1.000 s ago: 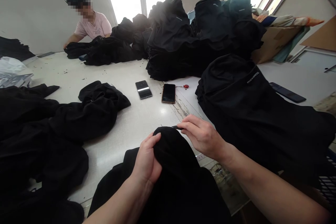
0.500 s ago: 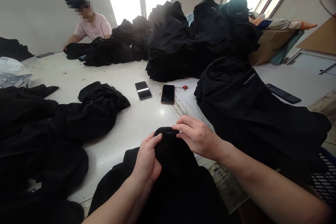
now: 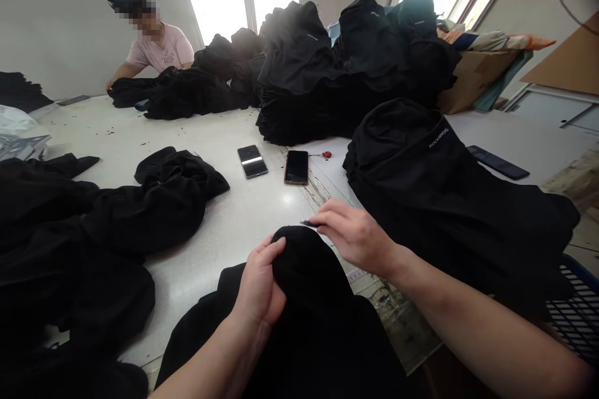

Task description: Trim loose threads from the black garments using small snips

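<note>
My left hand (image 3: pixel 261 283) is closed on the edge of a black garment (image 3: pixel 318 305), thumb on top of the cloth. The fabric stretches into a rounded edge beside that thumb and hangs down toward me over the table edge. Just right of this edge, my right hand (image 3: pixel 350 234) is closed around a small pointed tool (image 3: pixel 306 222). Only its thin grey tip shows past the fingers, so I cannot tell its exact kind. The tip sits just above the garment's edge.
Two phones, one grey (image 3: pixel 253 161) and one dark (image 3: pixel 296 167), lie on the white table (image 3: pixel 210 137). Crumpled black garments (image 3: pixel 154 212) lie left; a stack with lettering (image 3: pixel 402 162) stands right. Higher stacks (image 3: pixel 309 75) and a person (image 3: pixel 161 47) are beyond. A blue basket (image 3: pixel 573 305) is lower right.
My right hand has drawn back slightly from the garment's edge, and the pointed tip now shows. The folded opening at the edge is no longer visible. My left hand keeps its grip.
</note>
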A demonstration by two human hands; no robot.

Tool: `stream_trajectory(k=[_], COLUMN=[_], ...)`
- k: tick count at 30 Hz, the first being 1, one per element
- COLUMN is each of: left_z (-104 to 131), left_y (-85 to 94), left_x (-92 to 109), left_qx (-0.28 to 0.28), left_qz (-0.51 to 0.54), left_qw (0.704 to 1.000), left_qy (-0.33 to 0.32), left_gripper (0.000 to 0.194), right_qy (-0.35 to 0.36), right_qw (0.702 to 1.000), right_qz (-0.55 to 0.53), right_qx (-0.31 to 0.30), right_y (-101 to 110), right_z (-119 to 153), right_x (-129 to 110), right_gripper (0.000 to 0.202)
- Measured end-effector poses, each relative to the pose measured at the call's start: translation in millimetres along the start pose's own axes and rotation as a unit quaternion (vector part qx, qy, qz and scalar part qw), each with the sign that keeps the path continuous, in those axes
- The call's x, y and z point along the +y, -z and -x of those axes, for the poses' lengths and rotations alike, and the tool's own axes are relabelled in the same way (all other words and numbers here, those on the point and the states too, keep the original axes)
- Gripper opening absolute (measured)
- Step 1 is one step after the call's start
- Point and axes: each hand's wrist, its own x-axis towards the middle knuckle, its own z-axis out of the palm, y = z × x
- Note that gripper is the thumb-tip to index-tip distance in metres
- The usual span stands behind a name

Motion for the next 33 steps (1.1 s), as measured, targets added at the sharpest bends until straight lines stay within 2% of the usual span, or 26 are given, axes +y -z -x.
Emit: stream_trajectory(k=[2, 3, 6, 7, 9, 11, 13, 15, 19, 23, 33], left_z=[-1.8, -2.9, -6.8, -8.1, -10.7, -13.0, -14.8, -16.3, -17.9, -16.2, -15.3], left_y=[0.0, -0.1, 0.1, 0.3, 1.0, 1.9, 2.8, 3.3, 3.5, 3.6, 5.0], left_x=[2.5, 3.8, 7.1, 7.6, 7.7, 6.8, 5.6, 5.1, 5.5, 5.9, 6.3], left_qx=[0.034, 0.050, 0.083, 0.090, 0.099, 0.091, 0.070, 0.061, 0.076, 0.070, 0.037], left_qz=[0.011, 0.018, 0.025, 0.024, 0.021, 0.024, 0.030, 0.034, 0.040, 0.049, 0.063], left_qw=[0.999, 0.999, 0.996, 0.995, 0.994, 0.994, 0.994, 0.993, 0.991, 0.991, 0.991], left_qy=[-0.002, 0.002, 0.026, 0.032, 0.040, 0.058, 0.084, 0.098, 0.099, 0.103, 0.109], left_gripper=[0.010, 0.009, 0.011, 0.012, 0.016, 0.020, 0.023, 0.024, 0.026, 0.028, 0.027], right_qy=[-0.095, -0.153, -0.291, -0.315, -0.340, -0.340, -0.318, -0.284, -0.199, -0.149, -0.119], right_qw=[0.992, 0.983, 0.935, 0.917, 0.899, 0.905, 0.923, 0.946, 0.979, 0.988, 0.990], right_qz=[-0.057, -0.087, -0.199, -0.232, -0.265, -0.251, -0.211, -0.150, -0.027, 0.004, 0.042], right_qx=[0.052, 0.053, -0.041, -0.070, -0.076, -0.056, -0.054, -0.041, 0.032, 0.041, 0.057], right_y=[1.8, 1.7, -3.6, -6.4, -11.4, -14.6, -16.1, -16.9, -18.9, -23.3, -34.6], right_z=[1.2, 2.6, 8.8, 10.7, 13.3, 14.2, 14.8, 16.8, 25.3, 32.5, 33.9], right_x=[2.2, 2.6, -0.2, -2.3, -6.9, -10.6, -12.1, -11.6, -11.0, -16.4, -15.0], right_gripper=[0.016, 0.017, 0.032, 0.033, 0.025, 0.014, 0.010, 0.016, 0.032, 0.026, 0.026])
